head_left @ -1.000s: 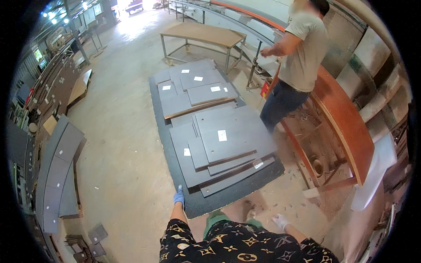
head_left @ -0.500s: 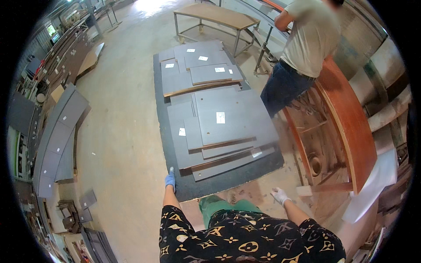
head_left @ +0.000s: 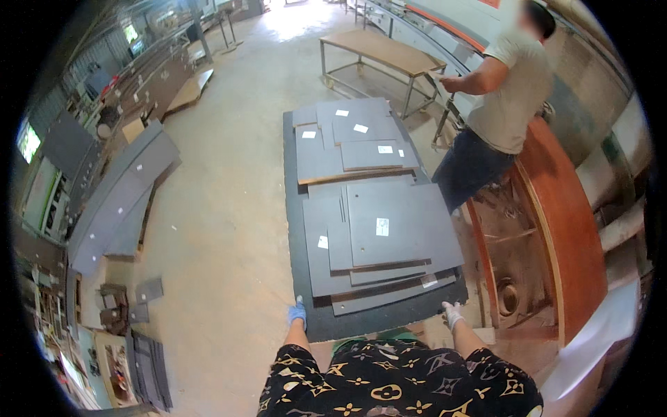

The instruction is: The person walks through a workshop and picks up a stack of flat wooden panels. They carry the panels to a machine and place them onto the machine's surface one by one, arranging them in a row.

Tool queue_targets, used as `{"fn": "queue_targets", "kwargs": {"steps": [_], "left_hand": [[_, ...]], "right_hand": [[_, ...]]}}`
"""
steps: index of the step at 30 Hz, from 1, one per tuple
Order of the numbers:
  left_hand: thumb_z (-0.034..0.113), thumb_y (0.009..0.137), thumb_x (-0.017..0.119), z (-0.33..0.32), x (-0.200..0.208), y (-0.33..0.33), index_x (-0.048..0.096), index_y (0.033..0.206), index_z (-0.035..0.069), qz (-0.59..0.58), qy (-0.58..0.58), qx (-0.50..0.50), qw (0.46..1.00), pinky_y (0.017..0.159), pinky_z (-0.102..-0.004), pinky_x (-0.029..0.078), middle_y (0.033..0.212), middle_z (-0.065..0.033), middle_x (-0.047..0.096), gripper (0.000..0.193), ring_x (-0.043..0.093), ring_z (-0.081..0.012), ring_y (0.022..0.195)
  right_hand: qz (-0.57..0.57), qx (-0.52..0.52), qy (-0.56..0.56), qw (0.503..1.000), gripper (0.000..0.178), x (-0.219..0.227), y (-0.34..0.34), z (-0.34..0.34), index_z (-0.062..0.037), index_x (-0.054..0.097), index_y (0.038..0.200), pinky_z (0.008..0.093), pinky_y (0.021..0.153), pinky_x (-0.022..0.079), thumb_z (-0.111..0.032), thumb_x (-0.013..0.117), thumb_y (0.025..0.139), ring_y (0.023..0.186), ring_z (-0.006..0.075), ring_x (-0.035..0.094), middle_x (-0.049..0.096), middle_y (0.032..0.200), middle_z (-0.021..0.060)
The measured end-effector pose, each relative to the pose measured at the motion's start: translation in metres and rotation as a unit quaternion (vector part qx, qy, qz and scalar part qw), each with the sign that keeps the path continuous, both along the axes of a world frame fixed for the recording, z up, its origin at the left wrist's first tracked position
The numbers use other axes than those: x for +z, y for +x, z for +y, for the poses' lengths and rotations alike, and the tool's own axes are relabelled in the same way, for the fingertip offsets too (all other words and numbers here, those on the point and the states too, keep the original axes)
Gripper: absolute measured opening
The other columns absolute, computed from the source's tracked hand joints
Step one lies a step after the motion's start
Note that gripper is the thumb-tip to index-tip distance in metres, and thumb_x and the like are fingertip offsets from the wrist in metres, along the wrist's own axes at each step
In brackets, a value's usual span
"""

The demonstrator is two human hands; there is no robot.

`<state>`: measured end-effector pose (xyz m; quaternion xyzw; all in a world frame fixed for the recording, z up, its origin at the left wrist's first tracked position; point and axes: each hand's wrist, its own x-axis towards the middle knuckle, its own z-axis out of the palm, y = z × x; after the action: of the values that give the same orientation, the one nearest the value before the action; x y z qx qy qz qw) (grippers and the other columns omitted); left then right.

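Observation:
A large dark grey board (head_left: 325, 324) lies flat in front of me, loaded with several grey panels (head_left: 403, 229) that bear white labels. My left hand (head_left: 297, 313), in a blue glove, is closed on the board's near left edge, thumb uppermost. At its near right corner my right hand (head_left: 452, 314), in a pale glove, grips the edge with its fingertips on top. The fingers under the board are hidden, as is whatever holds the board up.
Another person (head_left: 511, 94) stands beyond the right side of the board, near a curved reddish-brown wooden piece (head_left: 566, 229). A brown-topped metal-framed table (head_left: 379, 50) stands farther ahead. Grey panels (head_left: 114, 208) lean along the left, with smaller pieces (head_left: 149, 289) on the floor.
My right hand has come from beside the board onto its near right corner. The other person's arm now reaches out to the left. The whole scene sits lower and farther right in view.

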<state>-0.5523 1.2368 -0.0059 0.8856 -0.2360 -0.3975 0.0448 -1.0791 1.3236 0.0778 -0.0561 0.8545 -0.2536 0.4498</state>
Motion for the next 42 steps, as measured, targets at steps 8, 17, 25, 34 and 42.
{"fn": "queue_targets", "kwargs": {"steps": [8,17,25,34,42], "left_hand": [[0.061,0.078,0.045,-0.008,0.049,-0.025,0.042,0.125,0.002,-0.041,-0.028,0.084,0.995,0.094,-0.045,0.036,0.117,-0.0221,0.052,0.075,0.05,-0.0377,0.108],[0.06,0.066,0.063,0.046,0.08,-0.082,0.009,0.14,0.013,-0.158,0.066,-0.021,0.985,0.104,-0.0445,0.024,0.143,-0.0114,0.02,0.103,0.023,-0.0267,0.131],[0.059,0.062,0.067,0.058,0.093,-0.127,-0.007,0.14,0.016,-0.122,0.143,0.013,0.982,0.103,-0.0495,0.025,0.146,-0.0156,-0.004,0.116,0.005,-0.0332,0.134],[0.068,0.059,0.062,0.056,0.105,-0.145,-0.014,0.138,0.013,-0.107,0.212,-0.023,0.971,0.107,-0.0482,0.006,0.143,-0.0234,-0.012,0.123,-0.003,-0.0392,0.133],[0.07,0.058,0.06,0.053,0.119,-0.151,-0.017,0.138,0.012,-0.084,0.223,-0.029,0.971,0.106,-0.0527,0.005,0.142,-0.0242,-0.014,0.125,-0.008,-0.041,0.132]], "right_hand": [[-0.004,-0.11,-0.013,0.994,0.075,-0.027,-0.042,-0.035,-0.0186,0.024,0.13,0.0462,0.056,0.043,-0.035,0.066,0.07,0.069,0.0277,0.053,0.051,0.099,0.016],[0.028,0.191,0.027,0.981,0.073,-0.026,-0.097,-0.05,0.0004,0.04,0.124,0.0357,0.093,0.038,-0.031,0.069,0.065,0.113,0.031,0.047,0.046,0.125,0.0223],[0.057,0.345,0.113,0.93,0.084,-0.025,-0.123,-0.055,0.0043,0.035,0.128,0.0374,0.096,0.035,-0.045,0.064,0.066,0.118,0.0354,0.041,0.042,0.127,0.0258],[0.061,0.315,0.153,0.935,0.084,0.044,-0.088,-0.065,-0.0025,0.027,0.132,0.0371,0.088,0.043,-0.039,0.065,0.066,0.108,0.0327,0.052,0.049,0.121,0.0231],[0.098,0.32,0.17,0.927,0.094,0.003,-0.096,-0.054,-0.004,0.022,0.135,0.0405,0.094,0.039,-0.049,0.066,0.065,0.116,0.0332,0.045,0.041,0.128,0.0228]]}}
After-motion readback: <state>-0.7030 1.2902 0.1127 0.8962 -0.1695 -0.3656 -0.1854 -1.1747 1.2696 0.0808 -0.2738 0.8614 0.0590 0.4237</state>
